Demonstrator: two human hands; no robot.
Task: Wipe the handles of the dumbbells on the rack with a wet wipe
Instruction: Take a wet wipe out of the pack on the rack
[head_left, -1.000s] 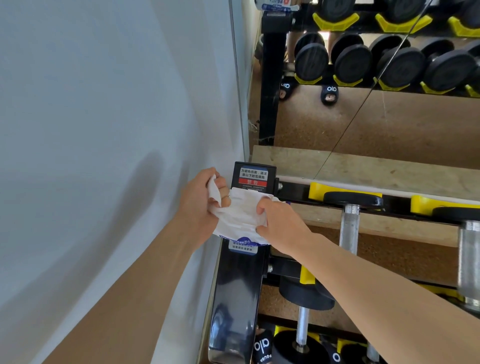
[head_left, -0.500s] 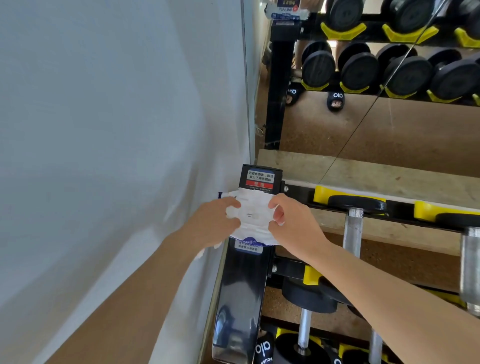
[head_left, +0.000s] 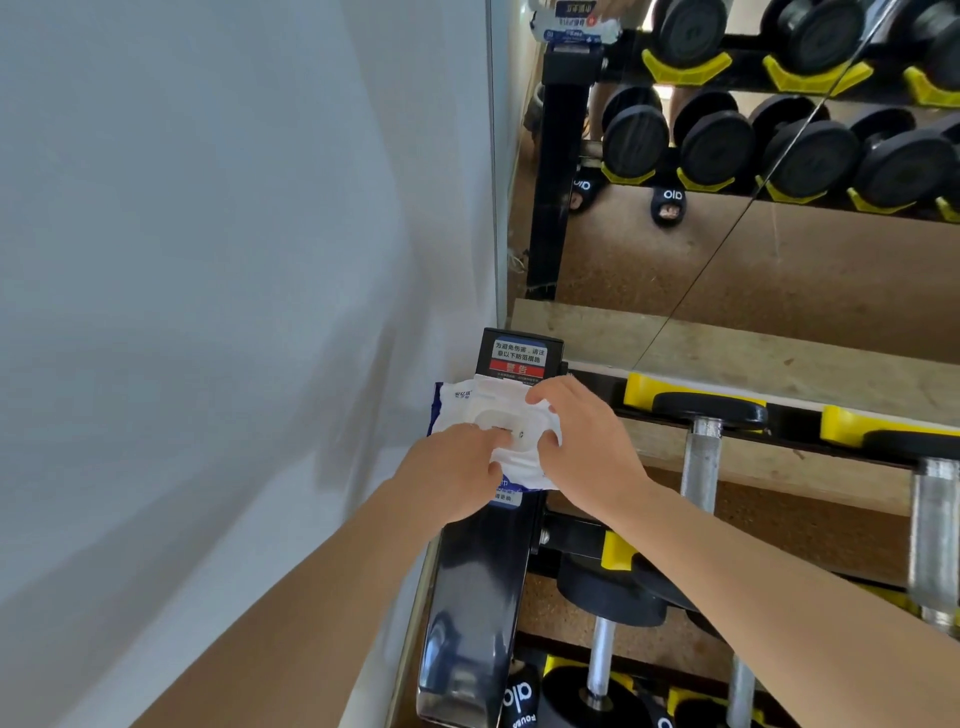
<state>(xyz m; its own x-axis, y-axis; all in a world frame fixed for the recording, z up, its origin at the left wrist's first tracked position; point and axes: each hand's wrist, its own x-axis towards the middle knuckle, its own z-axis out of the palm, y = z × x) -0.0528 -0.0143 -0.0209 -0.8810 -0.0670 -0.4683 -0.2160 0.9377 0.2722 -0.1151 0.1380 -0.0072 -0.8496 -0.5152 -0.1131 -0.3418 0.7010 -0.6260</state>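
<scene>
Atop the black rack post, by the wall, sits the wipe pack, both hands on it. Left hand presses down on it, fingers at the lid; right hand pinches the pack's right edge. Whether a wipe is out yet, cannot tell. Nearest dumbbell handle lies just right of the right hand, long axis running toward the viewer, so the right hand is nearer for wiping. None looks wiped yet, I judge.
</scene>
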